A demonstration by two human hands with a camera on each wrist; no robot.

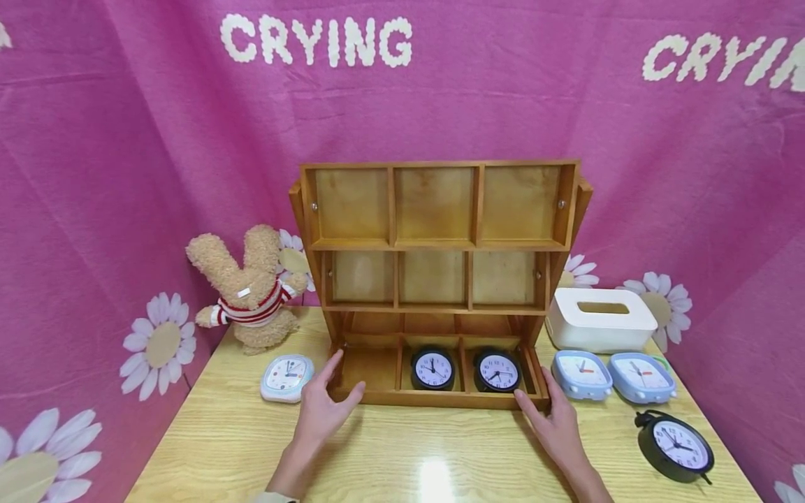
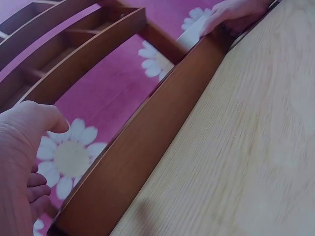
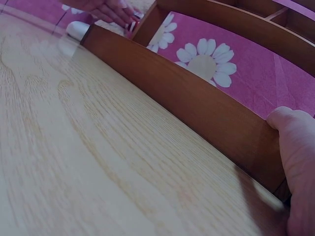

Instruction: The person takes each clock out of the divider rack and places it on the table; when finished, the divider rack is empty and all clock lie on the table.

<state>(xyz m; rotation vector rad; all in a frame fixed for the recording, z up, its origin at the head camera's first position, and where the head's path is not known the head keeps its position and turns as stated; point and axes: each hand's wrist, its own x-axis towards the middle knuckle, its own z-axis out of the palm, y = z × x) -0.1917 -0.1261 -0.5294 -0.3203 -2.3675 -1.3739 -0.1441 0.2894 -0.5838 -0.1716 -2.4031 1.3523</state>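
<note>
A three-tier wooden shelf (image 1: pixel 440 245) with square compartments stands in the middle of the table. Two round black alarm clocks sit in its bottom tier: one black clock (image 1: pixel 432 368) in the middle compartment, another black clock (image 1: pixel 497 371) in the right one. At the lower left corner is my left hand (image 1: pixel 322 412), thumb and fingers spread apart, holding nothing. My right hand (image 1: pixel 558 426) grips the lower right corner, its thumb over the front board and its fingers along the side. In the right wrist view that thumb (image 3: pixel 290 118) lies on the board's upper edge.
Left of the shelf are a white square clock (image 1: pixel 287 378) and a plush rabbit (image 1: pixel 251 293). To the right stand a white tissue box (image 1: pixel 600 328), two blue clocks (image 1: pixel 582 374) and a black alarm clock (image 1: pixel 676 446). A pink curtain (image 1: pixel 440 105) hangs behind.
</note>
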